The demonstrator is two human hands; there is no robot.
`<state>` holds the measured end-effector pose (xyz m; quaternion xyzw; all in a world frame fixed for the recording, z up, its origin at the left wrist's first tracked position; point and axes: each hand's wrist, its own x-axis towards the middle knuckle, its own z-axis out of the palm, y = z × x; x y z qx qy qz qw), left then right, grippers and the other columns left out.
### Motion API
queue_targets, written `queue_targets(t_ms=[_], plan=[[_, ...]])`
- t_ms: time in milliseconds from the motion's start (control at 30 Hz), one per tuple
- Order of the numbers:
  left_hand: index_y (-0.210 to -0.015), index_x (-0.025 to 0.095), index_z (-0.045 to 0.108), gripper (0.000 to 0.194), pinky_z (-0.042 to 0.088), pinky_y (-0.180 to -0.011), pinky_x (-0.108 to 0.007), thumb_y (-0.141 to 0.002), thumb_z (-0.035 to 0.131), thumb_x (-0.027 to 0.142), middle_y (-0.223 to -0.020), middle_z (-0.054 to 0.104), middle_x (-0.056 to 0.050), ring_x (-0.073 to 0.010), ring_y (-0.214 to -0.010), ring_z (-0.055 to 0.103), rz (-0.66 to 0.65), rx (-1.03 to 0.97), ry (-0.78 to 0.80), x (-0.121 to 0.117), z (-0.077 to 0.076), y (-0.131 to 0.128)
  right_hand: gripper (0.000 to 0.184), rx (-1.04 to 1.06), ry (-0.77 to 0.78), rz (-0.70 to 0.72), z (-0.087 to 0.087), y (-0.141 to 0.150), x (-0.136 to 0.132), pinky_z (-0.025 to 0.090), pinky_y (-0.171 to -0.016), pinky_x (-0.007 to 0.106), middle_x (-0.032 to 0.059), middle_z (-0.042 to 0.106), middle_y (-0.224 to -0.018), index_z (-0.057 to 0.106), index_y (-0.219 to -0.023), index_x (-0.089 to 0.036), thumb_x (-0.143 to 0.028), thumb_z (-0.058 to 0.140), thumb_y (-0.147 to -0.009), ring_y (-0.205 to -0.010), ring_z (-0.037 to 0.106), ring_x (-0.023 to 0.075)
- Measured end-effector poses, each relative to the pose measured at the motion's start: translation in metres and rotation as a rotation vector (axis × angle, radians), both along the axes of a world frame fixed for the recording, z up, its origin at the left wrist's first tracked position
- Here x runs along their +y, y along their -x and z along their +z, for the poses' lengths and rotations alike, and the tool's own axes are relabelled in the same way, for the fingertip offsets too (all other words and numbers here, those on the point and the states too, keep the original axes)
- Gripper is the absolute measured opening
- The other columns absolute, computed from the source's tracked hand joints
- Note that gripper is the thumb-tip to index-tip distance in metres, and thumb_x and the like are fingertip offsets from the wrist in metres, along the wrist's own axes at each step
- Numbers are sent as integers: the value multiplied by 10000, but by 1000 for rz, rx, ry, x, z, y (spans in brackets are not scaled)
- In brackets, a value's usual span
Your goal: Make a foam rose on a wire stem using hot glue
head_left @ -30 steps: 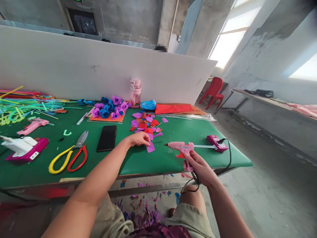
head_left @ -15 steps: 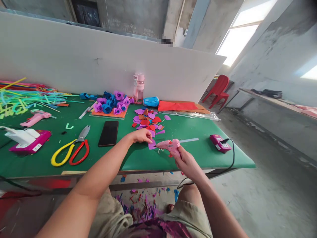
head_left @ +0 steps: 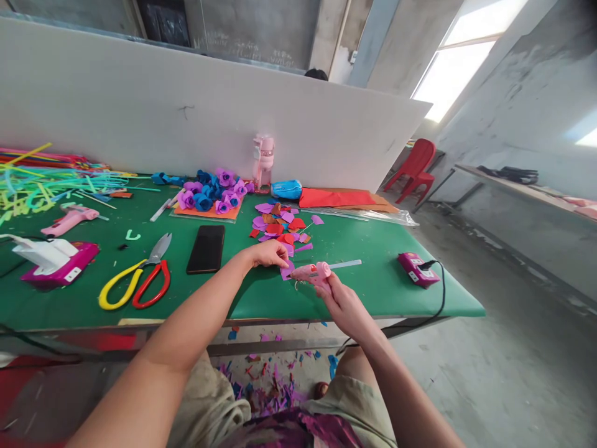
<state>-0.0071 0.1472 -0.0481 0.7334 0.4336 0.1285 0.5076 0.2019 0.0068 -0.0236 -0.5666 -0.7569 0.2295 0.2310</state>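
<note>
Between its fingertips my left hand [head_left: 271, 254] pinches a small purple paper piece [head_left: 286, 272] just above the green table. My right hand [head_left: 342, 302] is wrapped round the handle of a pink hot glue gun [head_left: 313, 272], a clear glue stick [head_left: 346, 264] jutting from its back. The gun's nozzle points left and meets or nearly meets the paper's right edge; I cannot tell if they touch. Just behind my left hand lies a loose heap of purple, red and brown paper petals [head_left: 280, 225].
Left of my arm are a black phone [head_left: 206, 249], scissors [head_left: 140, 274], a second glue gun [head_left: 69, 220] and a power strip [head_left: 60, 264]. Purple and blue paper flowers [head_left: 212, 191] stand behind, near a pink bottle [head_left: 263, 163]. Another socket block [head_left: 418, 270] with a cord sits right.
The glue gun and my right hand have shifted slightly left, and the gun has turned a little, its nozzle still at the purple paper. My left hand keeps its pinch on the paper.
</note>
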Motion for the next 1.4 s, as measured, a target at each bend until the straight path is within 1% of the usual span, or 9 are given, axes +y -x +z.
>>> queue_targets(t_ms=[233, 367, 567, 767, 933, 1100, 1233, 1400], plan=[[-579, 132, 590, 287, 202, -439, -214, -520, 725, 377, -471, 444, 60, -54, -441, 304, 12, 2, 0, -4, 5, 0, 379, -9, -16, -6, 1, 3, -1, 443, -744, 317, 119, 653, -1004, 388, -1256, -175, -321, 326, -912, -955, 603, 259], [-580, 133, 587, 288, 194, -436, -216, -526, 723, 380, -461, 442, 62, -54, -433, 299, 13, 7, 4, -4, 5, 0, 376, -15, -9, 1, 2, 3, -1, 449, -725, 309, 116, 653, -1010, 389, -1255, -176, -322, 318, -915, -935, 612, 251], [-583, 129, 598, 282, 244, -467, -210, -517, 727, 370, -496, 487, 50, -64, -474, 348, -1, 1, -15, -1, 2, 0, 370, -34, -6, -3, 4, 4, -1, 444, -729, 313, 115, 650, -1015, 380, -1250, -171, -317, 313, -917, -914, 615, 250], [-584, 132, 587, 290, 221, -448, -209, -532, 712, 389, -479, 462, 56, -60, -453, 325, -8, 2, -11, 0, 0, 0, 372, -39, -15, -6, 2, 3, 0, 438, -737, 317, 118, 650, -1009, 380, -1252, -172, -320, 312, -917, -947, 605, 258], [-598, 129, 596, 253, 257, -469, -201, -536, 707, 348, -505, 483, 49, -64, -483, 352, -15, -3, -25, 1, -1, 0, 347, -55, -27, -22, 3, 2, 0, 439, -692, 299, 105, 655, -992, 411, -1212, -186, -334, 307, -915, -881, 625, 247], [-610, 131, 603, 255, 267, -471, -199, -537, 708, 351, -510, 491, 46, -69, -491, 369, -14, -2, -27, 0, -1, 0, 318, -84, -39, -47, 3, 1, 0, 426, -638, 280, 84, 665, -903, 443, -1161, -193, -340, 306, -914, -799, 636, 234], [-600, 133, 599, 256, 267, -472, -201, -528, 709, 353, -504, 486, 50, -69, -486, 372, -16, 0, -30, 1, -1, 0, 323, -94, -26, -53, 4, 0, 0, 425, -644, 286, 88, 665, -895, 440, -1165, -190, -340, 302, -913, -804, 636, 240], [-610, 132, 608, 248, 295, -495, -202, -533, 704, 347, -522, 507, 45, -75, -505, 396, -23, -8, -32, 1, -2, 0, 350, -85, -22, -67, 4, -1, 1, 427, -686, 298, 104, 665, -925, 420, -1207, -183, -330, 314, -908, -903, 621, 257]])
